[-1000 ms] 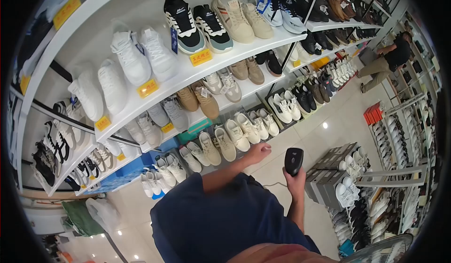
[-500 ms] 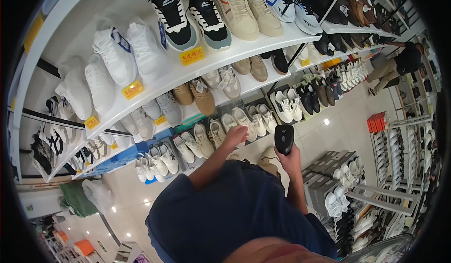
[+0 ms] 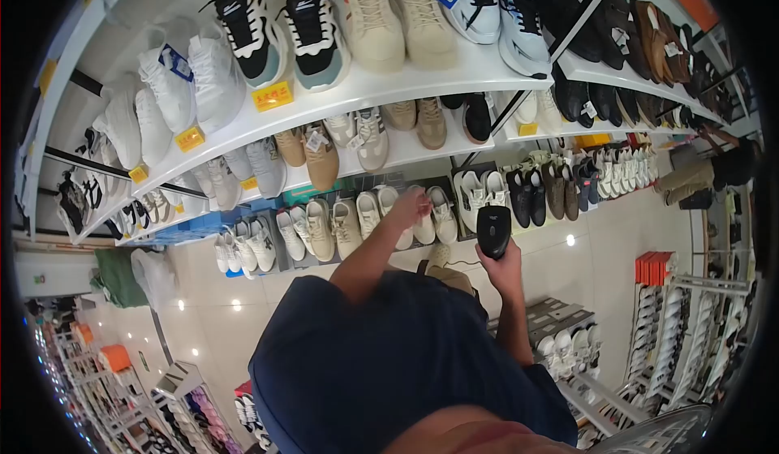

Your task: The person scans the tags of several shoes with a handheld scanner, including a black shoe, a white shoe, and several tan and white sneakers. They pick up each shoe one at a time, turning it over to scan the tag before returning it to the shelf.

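A black handheld barcode scanner [image 3: 493,231] rests in my right hand [image 3: 504,265], its head up and its grip wrapped by my fingers. Further left, my left hand [image 3: 415,206] is in front of the lowest row of shoes, its fingers loosely bent, slightly apart and holding nothing. It overlaps a pair of off-white shoes [image 3: 423,228] in this view and hides part of them. White sneakers [image 3: 468,198] with dark trim stand just behind the scanner.
Above are a white top shelf [image 3: 454,63] of sneakers with yellow labels [image 3: 272,96] and a second shoe shelf. Grey shoe boxes [image 3: 552,316] are stacked at right, near orange boxes [image 3: 654,268]. Another person [image 3: 734,162] stands at far right. A green bag [image 3: 120,277] lies at left.
My view has shifted, so the shelves sit differently. My left hand has risen slightly towards the off-white shoes and its fingers have loosened. The scanner stays in my right hand.
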A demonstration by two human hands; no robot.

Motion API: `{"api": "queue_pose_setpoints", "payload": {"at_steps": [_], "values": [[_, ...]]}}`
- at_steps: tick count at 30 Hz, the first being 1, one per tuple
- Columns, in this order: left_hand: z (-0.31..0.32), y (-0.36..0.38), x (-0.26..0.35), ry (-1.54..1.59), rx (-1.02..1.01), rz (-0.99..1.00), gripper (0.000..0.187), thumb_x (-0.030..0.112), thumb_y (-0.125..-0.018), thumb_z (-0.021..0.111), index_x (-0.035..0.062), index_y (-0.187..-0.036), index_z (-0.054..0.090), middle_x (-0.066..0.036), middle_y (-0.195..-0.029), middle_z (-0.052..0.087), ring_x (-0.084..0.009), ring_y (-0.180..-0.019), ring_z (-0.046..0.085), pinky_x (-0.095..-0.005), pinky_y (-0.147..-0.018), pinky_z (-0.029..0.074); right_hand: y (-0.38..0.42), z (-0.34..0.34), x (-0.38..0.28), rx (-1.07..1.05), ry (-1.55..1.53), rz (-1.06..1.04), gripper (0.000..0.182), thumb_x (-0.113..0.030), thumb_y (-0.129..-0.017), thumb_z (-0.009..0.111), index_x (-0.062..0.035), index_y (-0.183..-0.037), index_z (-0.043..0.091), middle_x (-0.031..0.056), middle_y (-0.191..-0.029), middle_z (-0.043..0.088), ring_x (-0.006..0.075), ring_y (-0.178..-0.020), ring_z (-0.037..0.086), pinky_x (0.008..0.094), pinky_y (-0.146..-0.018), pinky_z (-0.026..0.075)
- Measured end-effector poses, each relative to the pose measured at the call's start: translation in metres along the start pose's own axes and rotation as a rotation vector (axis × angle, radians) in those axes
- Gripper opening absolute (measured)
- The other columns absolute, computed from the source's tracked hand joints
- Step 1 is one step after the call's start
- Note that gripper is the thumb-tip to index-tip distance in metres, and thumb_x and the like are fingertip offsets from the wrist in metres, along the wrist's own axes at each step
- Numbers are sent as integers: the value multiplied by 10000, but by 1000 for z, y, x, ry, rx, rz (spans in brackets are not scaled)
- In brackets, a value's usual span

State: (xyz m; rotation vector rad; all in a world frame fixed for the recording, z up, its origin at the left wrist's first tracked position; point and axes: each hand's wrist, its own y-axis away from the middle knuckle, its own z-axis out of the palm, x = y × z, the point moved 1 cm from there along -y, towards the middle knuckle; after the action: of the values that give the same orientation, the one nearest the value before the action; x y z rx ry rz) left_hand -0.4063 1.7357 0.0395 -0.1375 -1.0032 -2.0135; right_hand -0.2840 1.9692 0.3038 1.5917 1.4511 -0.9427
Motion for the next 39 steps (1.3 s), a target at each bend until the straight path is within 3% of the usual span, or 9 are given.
{"api": "queue_pose_setpoints", "payload": {"at_steps": [2,7,11,20,23,26,31,35,39], "values": [[20,-45,2,134,44,22,328,274,-937,657,23,-1125,559,-114,-920,609,-261,-851,635,-379,-731,577,-12,-23,16,4,13,6,338,-123,-791,779,14,-1067,640,136,-885,722,181,-820,689,331,-743,530],[67,-116,22,379,413,108,392,296,-940,657,48,-1203,507,-123,-1084,531,-284,-878,609,-404,-768,572,-32,-61,50,-66,82,104,332,-127,-797,782,11,-1065,643,134,-904,725,176,-835,687,334,-756,530],[78,-143,29,404,371,193,440,306,-923,685,67,-1235,488,-120,-1145,490,-282,-887,611,-392,-755,573,-40,-75,71,-102,38,116,332,-129,-803,784,10,-1067,641,130,-898,722,156,-830,672,331,-755,530],[81,-182,45,324,398,271,389,345,-856,771,113,-1100,577,-40,-852,546,-180,-677,554,-315,-620,543,-66,-87,79,-158,-14,148,304,-106,-781,788,38,-1001,637,126,-855,709,144,-788,641,335,-733,525],[94,-179,51,225,382,299,344,376,-844,783,139,-998,586,-33,-943,563,-161,-798,552,-345,-709,538,-74,-95,90,-202,55,129,359,-140,-793,793,22,-1071,635,153,-910,722,178,-832,681,348,-762,535],[108,-167,56,181,474,285,379,395,-834,785,141,-1043,598,-25,-957,556,-162,-845,548,-356,-770,533,-82,-100,95,-192,110,129,354,-137,-789,791,20,-1066,638,162,-923,725,200,-854,699,353,-768,537],[117,-157,66,192,368,332,512,402,-840,761,112,-1216,568,-36,-1073,563,-207,-1024,557,-385,-876,519,-89,-100,92,-207,75,118,336,-135,-792,789,17,-1054,643,159,-908,728,205,-851,706,353,-765,537],[131,-145,70,169,362,363,527,389,-845,754,94,-1232,550,-40,-1093,567,-221,-1045,568,-394,-883,521,-94,-96,85,-225,63,95,332,-133,-793,788,17,-1051,644,155,-896,729,201,-834,704,352,-756,538],[144,-128,53,122,425,377,496,369,-842,757,83,-1198,563,-42,-1065,598,-196,-948,597,-372,-841,527,-96,-93,82,-216,56,90,341,-152,-789,795,24,-1040,645,162,-878,727,203,-813,705,354,-736,539]]}}
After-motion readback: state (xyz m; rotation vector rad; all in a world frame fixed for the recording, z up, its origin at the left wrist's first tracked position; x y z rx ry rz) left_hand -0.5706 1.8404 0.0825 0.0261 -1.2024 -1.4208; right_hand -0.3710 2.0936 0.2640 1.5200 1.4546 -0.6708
